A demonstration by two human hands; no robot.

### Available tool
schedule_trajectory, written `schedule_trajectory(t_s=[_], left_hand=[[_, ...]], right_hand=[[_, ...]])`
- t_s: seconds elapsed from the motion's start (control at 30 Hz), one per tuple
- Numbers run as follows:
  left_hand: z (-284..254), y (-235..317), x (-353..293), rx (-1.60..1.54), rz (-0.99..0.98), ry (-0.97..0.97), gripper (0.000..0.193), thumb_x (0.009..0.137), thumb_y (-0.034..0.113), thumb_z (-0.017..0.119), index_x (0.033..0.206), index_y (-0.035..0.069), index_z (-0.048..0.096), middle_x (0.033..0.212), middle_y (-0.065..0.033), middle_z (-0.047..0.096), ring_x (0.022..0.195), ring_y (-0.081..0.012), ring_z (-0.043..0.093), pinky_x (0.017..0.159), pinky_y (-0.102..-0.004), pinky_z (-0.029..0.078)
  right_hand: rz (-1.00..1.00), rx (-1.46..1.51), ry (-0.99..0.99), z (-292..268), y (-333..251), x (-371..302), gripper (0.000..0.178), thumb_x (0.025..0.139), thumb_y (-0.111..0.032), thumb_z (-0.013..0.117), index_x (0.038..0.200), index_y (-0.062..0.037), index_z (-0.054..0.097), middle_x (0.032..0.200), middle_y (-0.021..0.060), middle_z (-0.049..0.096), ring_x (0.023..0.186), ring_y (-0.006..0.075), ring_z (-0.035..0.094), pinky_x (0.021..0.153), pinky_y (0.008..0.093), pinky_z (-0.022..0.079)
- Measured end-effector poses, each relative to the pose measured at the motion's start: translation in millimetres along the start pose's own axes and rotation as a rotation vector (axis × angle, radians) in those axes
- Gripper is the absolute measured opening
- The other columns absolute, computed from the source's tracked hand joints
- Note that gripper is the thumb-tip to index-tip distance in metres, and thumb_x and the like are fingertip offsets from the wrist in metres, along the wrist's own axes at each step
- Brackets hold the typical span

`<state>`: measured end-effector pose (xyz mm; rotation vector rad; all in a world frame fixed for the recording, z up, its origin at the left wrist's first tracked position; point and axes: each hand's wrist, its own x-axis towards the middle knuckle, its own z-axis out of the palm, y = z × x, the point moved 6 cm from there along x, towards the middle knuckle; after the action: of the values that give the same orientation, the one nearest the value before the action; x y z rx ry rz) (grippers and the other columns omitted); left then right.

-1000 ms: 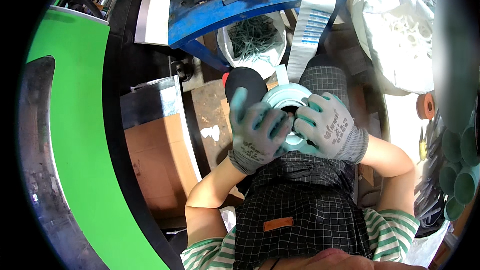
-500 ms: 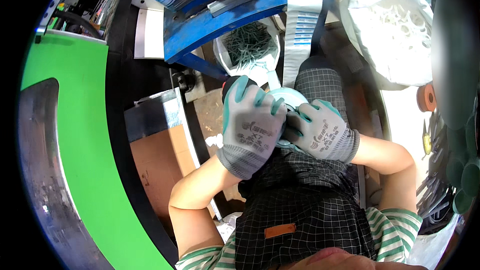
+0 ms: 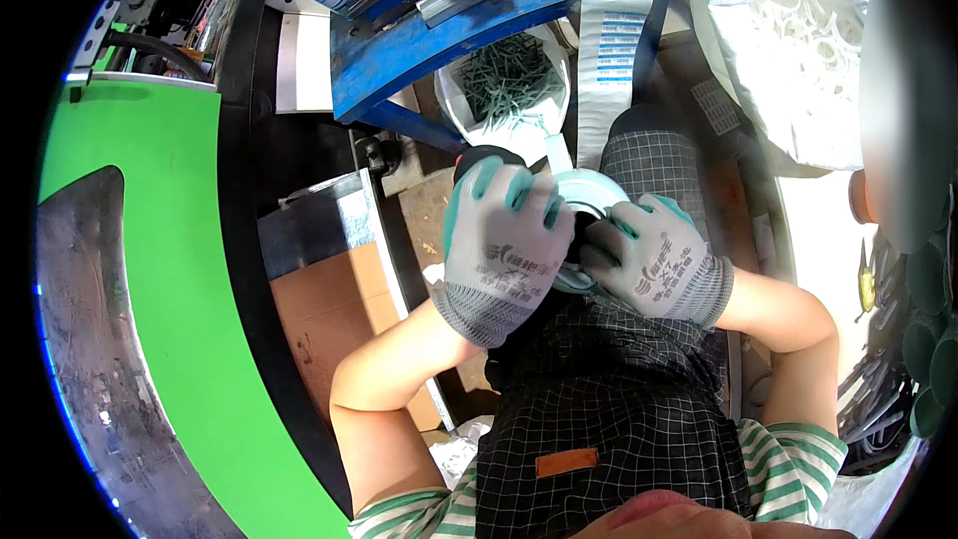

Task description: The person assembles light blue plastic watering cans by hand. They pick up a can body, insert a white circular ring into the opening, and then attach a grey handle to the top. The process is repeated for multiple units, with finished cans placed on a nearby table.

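We held the pale round fitting (image 3: pixel 589 190) over our lap, left hand (image 3: pixel 499 240) cupped over its nine o'clock side, right hand (image 3: pixel 654 260) pinching it; gloves might slip, dropping it.

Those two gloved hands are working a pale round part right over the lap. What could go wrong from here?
The pale round part is gripped only between the left hand and the right hand above the lap, so it might slip and fall. The left glove hides most of it, so the person may be working partly by feel.
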<state>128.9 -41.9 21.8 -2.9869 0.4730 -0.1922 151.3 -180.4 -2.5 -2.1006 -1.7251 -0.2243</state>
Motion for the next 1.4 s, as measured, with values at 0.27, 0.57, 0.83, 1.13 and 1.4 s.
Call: schedule_trajectory(t_s=[0.27,0.57,0.83,1.13,1.4], left_hand=[[14.0,-9.4,-12.3,-0.152,-0.133,-0.081,0.029,0.080,0.023,0.078,0.108,0.014,0.075,0.122,-0.0080,0.065,0.109,-0.0284,0.066,0.088,-0.0393,0.058],[17.1,-32.9,-8.4,-0.761,-0.153,0.139,0.027,0.079,0.012,0.086,0.099,0.006,0.070,0.096,-0.0132,0.070,0.086,-0.0300,0.071,0.076,-0.0365,0.057],[39.2,-95.8,40.3,-0.983,-0.292,0.262,0.026,0.089,0.009,0.082,0.112,0.001,0.072,0.113,-0.0138,0.070,0.095,-0.0225,0.071,0.083,-0.0338,0.058],[102.5,-93.7,199.2,-0.390,-0.029,0.413,0.040,0.086,0.033,0.082,0.118,0.011,0.073,0.127,-0.0092,0.066,0.123,-0.0311,0.061,0.108,-0.0446,0.049],[152.2,-89.4,269.1,-0.318,-0.072,0.341,0.027,0.082,0.030,0.084,0.104,0.015,0.077,0.120,-0.0086,0.068,0.117,-0.0304,0.062,0.106,-0.0459,0.048]], right_hand=[[-0.009,0.016,0.019,7.7,-0.9,0.1,0.027,0.073,-0.034,0.081,0.092,-0.0165,0.074,0.107,0.0017,0.070,0.101,0.0227,0.063,0.076,0.0407,0.053],[0.245,0.729,0.433,-13.5,77.5,-13.1,0.036,0.083,-0.020,0.081,0.114,-0.0029,0.072,0.106,0.0125,0.074,0.094,0.0251,0.072,0.087,0.0381,0.059],[1.012,1.409,0.699,149.6,342.3,-40.8,0.048,0.089,-0.012,0.083,0.130,0.0023,0.063,0.110,0.0087,0.074,0.097,0.0151,0.071,0.082,0.0315,0.061],[0.775,1.646,1.040,158.9,351.7,-3.7,0.025,0.090,-0.001,0.074,0.115,-0.0035,0.068,0.101,0.0079,0.075,0.089,0.0165,0.073,0.079,0.0319,0.062],[0.741,1.638,1.105,150.9,352.8,-13.4,0.027,0.094,-0.004,0.070,0.120,-0.0019,0.064,0.105,0.0090,0.074,0.090,0.0174,0.072,0.082,0.0311,0.060]])
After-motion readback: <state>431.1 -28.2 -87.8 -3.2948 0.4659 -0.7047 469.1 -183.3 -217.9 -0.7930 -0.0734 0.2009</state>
